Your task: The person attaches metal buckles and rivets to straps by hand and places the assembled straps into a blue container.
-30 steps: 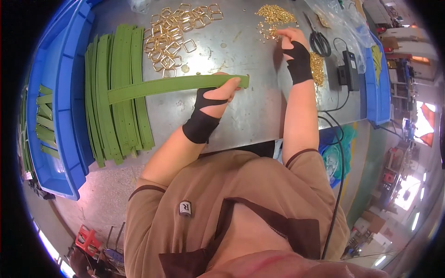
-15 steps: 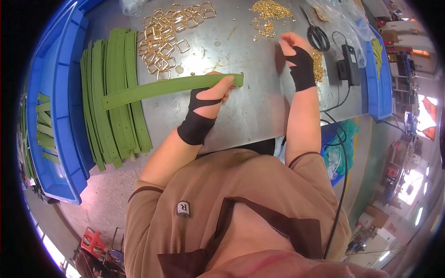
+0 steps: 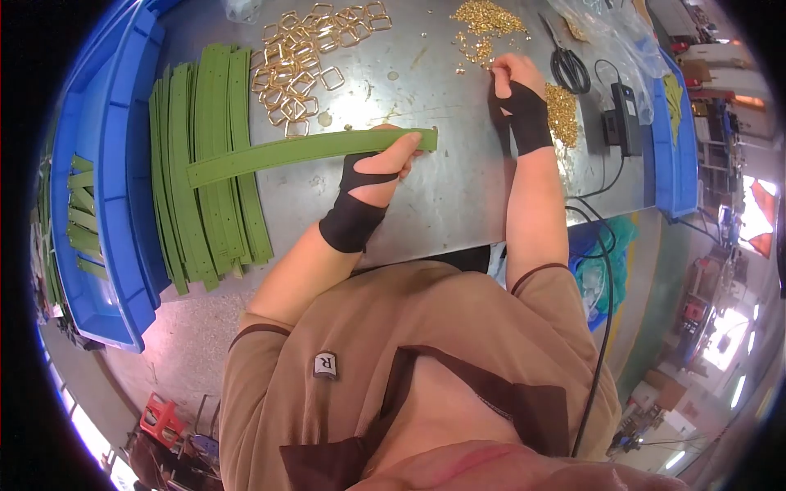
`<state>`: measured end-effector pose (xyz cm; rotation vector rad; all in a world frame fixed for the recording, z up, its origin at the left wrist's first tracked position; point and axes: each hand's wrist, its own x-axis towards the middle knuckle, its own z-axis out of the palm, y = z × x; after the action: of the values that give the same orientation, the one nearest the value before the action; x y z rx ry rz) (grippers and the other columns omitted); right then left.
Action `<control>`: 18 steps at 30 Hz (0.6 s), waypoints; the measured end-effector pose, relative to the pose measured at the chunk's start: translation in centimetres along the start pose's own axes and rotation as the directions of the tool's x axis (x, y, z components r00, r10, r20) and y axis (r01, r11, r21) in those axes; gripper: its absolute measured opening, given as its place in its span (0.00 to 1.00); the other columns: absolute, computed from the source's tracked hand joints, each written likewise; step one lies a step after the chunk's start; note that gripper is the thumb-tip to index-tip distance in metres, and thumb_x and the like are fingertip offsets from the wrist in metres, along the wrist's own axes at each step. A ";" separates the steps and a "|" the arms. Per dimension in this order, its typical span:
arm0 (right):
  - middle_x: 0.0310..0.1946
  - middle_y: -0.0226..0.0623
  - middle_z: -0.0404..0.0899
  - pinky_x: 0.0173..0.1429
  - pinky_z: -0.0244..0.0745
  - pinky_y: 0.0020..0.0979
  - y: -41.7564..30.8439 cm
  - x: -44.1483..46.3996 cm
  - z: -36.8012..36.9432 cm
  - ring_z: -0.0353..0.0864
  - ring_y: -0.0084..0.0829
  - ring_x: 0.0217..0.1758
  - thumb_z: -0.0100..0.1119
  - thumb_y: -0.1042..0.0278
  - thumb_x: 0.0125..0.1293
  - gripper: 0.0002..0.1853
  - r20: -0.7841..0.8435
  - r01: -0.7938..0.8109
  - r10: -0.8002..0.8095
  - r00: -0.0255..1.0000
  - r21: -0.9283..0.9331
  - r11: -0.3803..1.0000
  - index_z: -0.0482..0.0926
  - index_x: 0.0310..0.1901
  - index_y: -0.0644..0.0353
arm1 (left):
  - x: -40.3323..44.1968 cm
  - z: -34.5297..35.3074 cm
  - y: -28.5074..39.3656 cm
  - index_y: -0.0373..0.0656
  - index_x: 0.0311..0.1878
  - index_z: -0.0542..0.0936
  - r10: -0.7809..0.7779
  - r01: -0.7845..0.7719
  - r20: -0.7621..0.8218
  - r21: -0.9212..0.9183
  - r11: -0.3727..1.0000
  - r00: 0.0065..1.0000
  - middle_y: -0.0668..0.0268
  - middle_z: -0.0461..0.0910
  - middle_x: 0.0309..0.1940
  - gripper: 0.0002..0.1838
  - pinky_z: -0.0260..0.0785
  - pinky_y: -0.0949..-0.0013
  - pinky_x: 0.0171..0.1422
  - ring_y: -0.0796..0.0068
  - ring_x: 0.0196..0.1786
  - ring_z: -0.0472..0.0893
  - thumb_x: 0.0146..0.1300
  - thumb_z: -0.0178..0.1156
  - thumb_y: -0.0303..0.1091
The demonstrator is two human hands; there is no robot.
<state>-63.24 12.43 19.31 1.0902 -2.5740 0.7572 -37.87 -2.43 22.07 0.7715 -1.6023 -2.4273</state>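
My left hand [image 3: 400,155] is closed on one end of a green strap [image 3: 286,154], thumb on top. The strap stretches leftward, its other end over a stack of green straps [image 3: 217,155] with small holes in them. My right hand [image 3: 521,78] is at the lower edge of a pile of small gold rivet-like pieces [image 3: 489,18]. Its thumb and fingers are drawn together; whatever lies between the fingertips is too small to make out. A second heap of gold pieces [image 3: 562,116] lies beside the right wrist. Both hands wear black wrist supports.
Gold rectangular buckles [image 3: 304,65] lie in a heap beyond the strap. Black-handled scissors [image 3: 568,69] and a black power adapter [image 3: 624,119] with cables are at the right. Blue bins [image 3: 123,188] with green pieces stand left, and another blue bin [image 3: 676,155] stands right.
My right hand has shifted slightly toward the gold pile, its fingers drawing in. My left hand keeps its hold on the strap. The whole view has shifted slightly.
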 end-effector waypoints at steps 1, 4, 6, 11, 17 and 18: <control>0.31 0.41 0.82 0.42 0.77 0.34 -0.5 -0.2 -0.4 0.83 0.36 0.35 0.60 0.68 0.62 0.07 0.011 -0.125 0.125 0.992 0.177 0.976 0.83 0.39 0.59 | 0.0 -0.1 -0.1 0.38 0.33 0.80 0.012 -0.012 0.009 0.007 1.000 1.000 0.72 0.72 0.20 0.12 0.59 0.75 0.30 0.82 0.25 0.67 0.69 0.60 0.36; 0.31 0.33 0.83 0.39 0.74 0.24 -2.3 -0.7 -2.6 0.81 0.21 0.34 0.61 0.70 0.66 0.07 0.223 -0.417 0.373 0.901 0.686 0.596 0.81 0.40 0.65 | 0.1 -0.1 -0.1 0.37 0.33 0.79 0.037 -0.037 0.017 0.013 0.999 0.999 0.71 0.72 0.20 0.13 0.58 0.74 0.30 0.82 0.24 0.67 0.70 0.60 0.36; 0.33 0.35 0.84 0.40 0.74 0.23 -3.8 -1.4 -4.3 0.81 0.23 0.34 0.62 0.72 0.66 0.07 0.286 -0.416 0.352 0.891 0.825 0.383 0.82 0.40 0.66 | 0.1 -0.1 -0.3 0.37 0.33 0.79 0.041 -0.041 0.017 0.016 0.999 0.999 0.71 0.72 0.20 0.13 0.58 0.74 0.30 0.82 0.24 0.67 0.70 0.60 0.36; 0.39 0.39 0.85 0.44 0.78 0.27 -5.0 -4.5 -5.5 0.82 0.27 0.37 0.61 0.75 0.68 0.08 0.498 -0.529 0.285 0.819 0.847 0.042 0.81 0.46 0.68 | 0.1 0.0 -0.4 0.36 0.32 0.79 0.083 -0.083 0.020 0.002 0.997 0.996 0.71 0.72 0.19 0.13 0.57 0.75 0.30 0.82 0.23 0.67 0.69 0.60 0.36; 0.41 0.41 0.85 0.49 0.81 0.30 -6.5 -7.2 -5.9 0.85 0.30 0.41 0.60 0.77 0.69 0.07 0.520 -0.510 0.175 0.836 0.854 -0.105 0.80 0.47 0.64 | 0.0 0.1 -0.2 0.37 0.32 0.80 0.095 -0.096 0.012 0.047 0.994 0.995 0.71 0.72 0.19 0.13 0.58 0.75 0.30 0.82 0.23 0.67 0.70 0.60 0.36; 0.41 0.41 0.85 0.48 0.81 0.30 -6.7 -7.4 -6.0 0.85 0.30 0.41 0.60 0.77 0.69 0.07 0.519 -0.511 0.169 0.838 0.855 -0.088 0.80 0.47 0.65 | 0.1 0.1 -0.3 0.37 0.33 0.80 0.106 -0.107 0.015 0.051 0.993 0.994 0.72 0.72 0.19 0.13 0.58 0.75 0.30 0.82 0.23 0.67 0.70 0.59 0.36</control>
<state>-53.11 16.22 23.76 0.5720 -2.1343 3.1680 -37.97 -2.23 21.86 0.6620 -1.6723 -2.3299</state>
